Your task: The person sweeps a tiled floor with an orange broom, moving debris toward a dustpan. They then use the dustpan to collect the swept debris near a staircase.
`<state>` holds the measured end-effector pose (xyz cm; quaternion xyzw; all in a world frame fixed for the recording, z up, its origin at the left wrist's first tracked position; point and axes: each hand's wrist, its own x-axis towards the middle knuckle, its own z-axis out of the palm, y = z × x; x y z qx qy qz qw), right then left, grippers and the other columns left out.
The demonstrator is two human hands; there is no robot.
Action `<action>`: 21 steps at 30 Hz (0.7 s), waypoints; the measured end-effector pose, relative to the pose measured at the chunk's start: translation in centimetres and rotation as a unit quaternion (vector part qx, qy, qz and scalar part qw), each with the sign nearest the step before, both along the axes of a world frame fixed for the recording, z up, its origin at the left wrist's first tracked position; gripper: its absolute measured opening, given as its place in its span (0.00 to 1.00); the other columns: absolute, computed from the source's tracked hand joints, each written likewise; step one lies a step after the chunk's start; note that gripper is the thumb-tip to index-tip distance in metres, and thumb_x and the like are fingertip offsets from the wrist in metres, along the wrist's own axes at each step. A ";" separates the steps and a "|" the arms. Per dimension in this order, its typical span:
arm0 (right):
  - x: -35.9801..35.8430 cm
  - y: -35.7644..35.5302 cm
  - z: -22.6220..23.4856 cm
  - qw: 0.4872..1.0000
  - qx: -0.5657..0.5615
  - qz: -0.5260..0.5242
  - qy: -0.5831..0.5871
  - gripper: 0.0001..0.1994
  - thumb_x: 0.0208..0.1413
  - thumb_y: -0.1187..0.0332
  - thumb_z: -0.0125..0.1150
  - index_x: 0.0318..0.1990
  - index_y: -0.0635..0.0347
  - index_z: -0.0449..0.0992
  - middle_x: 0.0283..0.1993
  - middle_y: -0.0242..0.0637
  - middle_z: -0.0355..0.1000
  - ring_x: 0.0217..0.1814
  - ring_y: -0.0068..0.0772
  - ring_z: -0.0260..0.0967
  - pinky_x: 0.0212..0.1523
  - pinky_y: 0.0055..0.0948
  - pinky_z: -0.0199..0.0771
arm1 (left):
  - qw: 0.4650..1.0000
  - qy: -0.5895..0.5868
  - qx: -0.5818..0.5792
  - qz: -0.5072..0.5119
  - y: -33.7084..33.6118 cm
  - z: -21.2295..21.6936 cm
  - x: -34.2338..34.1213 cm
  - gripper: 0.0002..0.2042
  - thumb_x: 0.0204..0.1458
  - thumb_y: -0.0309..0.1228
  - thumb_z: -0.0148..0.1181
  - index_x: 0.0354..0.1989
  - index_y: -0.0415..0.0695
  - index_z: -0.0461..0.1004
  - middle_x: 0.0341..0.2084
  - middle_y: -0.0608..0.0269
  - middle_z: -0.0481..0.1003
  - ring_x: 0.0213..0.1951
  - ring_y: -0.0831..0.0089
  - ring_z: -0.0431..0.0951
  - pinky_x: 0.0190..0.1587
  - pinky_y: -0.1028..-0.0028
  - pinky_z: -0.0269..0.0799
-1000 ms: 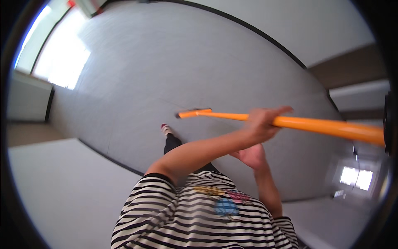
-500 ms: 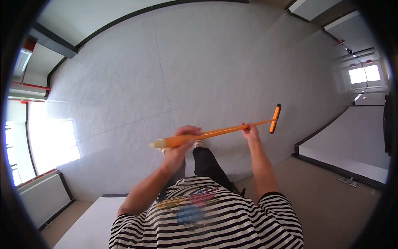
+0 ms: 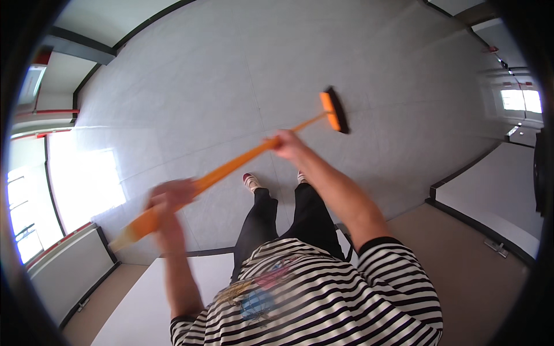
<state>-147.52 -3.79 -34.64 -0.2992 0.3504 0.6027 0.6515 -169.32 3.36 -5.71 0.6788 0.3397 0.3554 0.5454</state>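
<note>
An orange broom (image 3: 234, 164) slants across the view, its pale-tipped handle end at the lower left. My left hand (image 3: 171, 198), blurred by motion, is closed round the thick upper part of the handle. Farther down the shaft, my right hand (image 3: 285, 143) grips it with the fingers wrapped round. The broom head (image 3: 334, 109), an orange block with dark bristles, is in front of me and a little to the right, at the grey floor. Whether the bristles touch the floor I cannot tell.
Smooth grey floor (image 3: 219, 92) spreads ahead, with faint joint lines and bright glare at the left. My shoes (image 3: 251, 181) stand on it behind the broom shaft. White panels with dark edging (image 3: 490, 196) border the right. Behind me lies another white surface (image 3: 144, 305).
The broom head has swung forward and to the left, its bristles now facing right. My right hand has moved up and left with the shaft; my left hand has moved outward left.
</note>
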 end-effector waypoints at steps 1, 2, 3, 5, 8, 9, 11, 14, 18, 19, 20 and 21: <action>-3.4 4.5 3.0 0.998 0.043 0.036 0.018 0.04 0.46 0.80 0.45 0.29 0.73 0.60 0.41 0.54 0.60 0.46 0.51 0.64 0.49 0.42 0.70 | 0.997 -0.013 0.077 0.000 2.1 2.4 -2.9 0.13 0.53 0.31 0.43 0.22 0.35 0.68 0.25 0.51 0.72 0.31 0.60 0.74 0.38 0.62 0.71; -6.5 7.9 4.4 0.990 0.120 0.065 0.040 0.04 0.46 0.80 0.45 0.30 0.73 0.59 0.40 0.52 0.60 0.44 0.50 0.66 0.47 0.41 0.72 | 0.988 0.027 0.135 0.063 2.9 5.4 -4.3 0.15 0.55 0.33 0.42 0.20 0.38 0.65 0.20 0.55 0.68 0.26 0.63 0.71 0.39 0.60 0.69; -9.6 11.4 6.5 0.986 0.118 0.071 0.093 0.08 0.45 0.82 0.42 0.34 0.73 0.55 0.38 0.52 0.60 0.40 0.52 0.68 0.42 0.41 0.75 | 0.987 0.021 0.145 0.069 3.6 7.8 -6.0 0.15 0.55 0.35 0.41 0.19 0.40 0.62 0.18 0.57 0.65 0.24 0.64 0.68 0.40 0.60 0.69; -15.7 16.2 11.5 0.977 0.144 0.095 0.128 0.11 0.45 0.83 0.44 0.36 0.73 0.51 0.41 0.52 0.56 0.42 0.50 0.65 0.44 0.40 0.74 | 0.981 0.042 0.162 0.097 3.3 11.8 -8.6 0.15 0.55 0.36 0.40 0.18 0.43 0.58 0.17 0.60 0.60 0.23 0.67 0.64 0.43 0.60 0.66; -21.3 19.6 15.4 0.947 0.222 0.159 0.170 0.11 0.46 0.82 0.44 0.38 0.76 0.54 0.38 0.57 0.61 0.38 0.49 0.67 0.41 0.39 0.75 | 0.964 0.049 0.231 0.122 2.0 14.1 -11.8 0.14 0.54 0.37 0.38 0.18 0.45 0.55 0.16 0.62 0.57 0.24 0.70 0.61 0.40 0.64 0.63; -22.4 19.6 17.6 0.944 0.217 0.182 0.168 0.10 0.47 0.82 0.42 0.38 0.73 0.53 0.39 0.58 0.61 0.38 0.49 0.67 0.42 0.42 0.75 | 0.964 -0.014 0.234 0.128 1.6 15.1 -13.2 0.14 0.53 0.36 0.40 0.17 0.46 0.54 0.15 0.64 0.55 0.23 0.71 0.59 0.37 0.66 0.61; -24.2 18.5 21.3 0.937 0.227 0.200 0.176 0.08 0.49 0.81 0.42 0.37 0.72 0.55 0.37 0.57 0.63 0.39 0.49 0.67 0.44 0.42 0.73 | 0.952 -0.115 0.263 0.103 1.6 17.5 -15.2 0.13 0.53 0.36 0.41 0.18 0.46 0.54 0.12 0.66 0.55 0.18 0.73 0.57 0.31 0.66 0.63; -24.5 15.2 19.9 0.924 0.286 0.171 0.189 0.05 0.51 0.78 0.42 0.34 0.72 0.59 0.36 0.54 0.64 0.42 0.48 0.66 0.49 0.42 0.68 | 0.946 -0.189 0.174 0.199 1.7 17.9 -21.1 0.16 0.46 0.30 0.46 0.11 0.50 0.48 0.13 0.68 0.49 0.19 0.76 0.52 0.29 0.70 0.51; -17.2 7.2 11.4 0.970 0.171 0.157 0.067 0.06 0.50 0.77 0.45 0.34 0.73 0.65 0.37 0.49 0.66 0.45 0.41 0.64 0.52 0.38 0.63 | 0.964 -0.154 -0.029 0.215 4.2 6.6 -19.7 0.15 0.51 0.38 0.44 0.16 0.45 0.55 0.11 0.66 0.58 0.17 0.73 0.59 0.29 0.71 0.62; -14.7 5.2 9.5 0.981 0.081 0.176 0.025 0.05 0.49 0.78 0.44 0.31 0.72 0.63 0.34 0.46 0.65 0.44 0.40 0.63 0.51 0.36 0.64 | 0.972 -0.135 -0.089 0.169 4.1 3.4 -17.8 0.16 0.50 0.40 0.46 0.16 0.43 0.61 0.12 0.63 0.62 0.18 0.72 0.63 0.32 0.66 0.67; -12.3 2.9 7.8 0.985 0.059 0.148 0.062 0.03 0.48 0.77 0.45 0.29 0.71 0.62 0.30 0.42 0.62 0.42 0.39 0.63 0.49 0.33 0.65 | 0.973 -0.137 -0.140 0.123 3.4 0.1 -16.1 0.14 0.50 0.37 0.49 0.19 0.40 0.66 0.15 0.59 0.67 0.21 0.70 0.69 0.35 0.63 0.71; -9.5 -0.5 3.1 0.990 0.060 0.107 0.069 0.03 0.47 0.78 0.46 0.26 0.69 0.61 0.28 0.40 0.61 0.38 0.36 0.62 0.47 0.31 0.66 | 0.962 -0.140 -0.206 0.113 2.3 -2.6 -13.8 0.09 0.49 0.30 0.50 0.21 0.38 0.67 0.19 0.56 0.71 0.25 0.68 0.72 0.37 0.64 0.71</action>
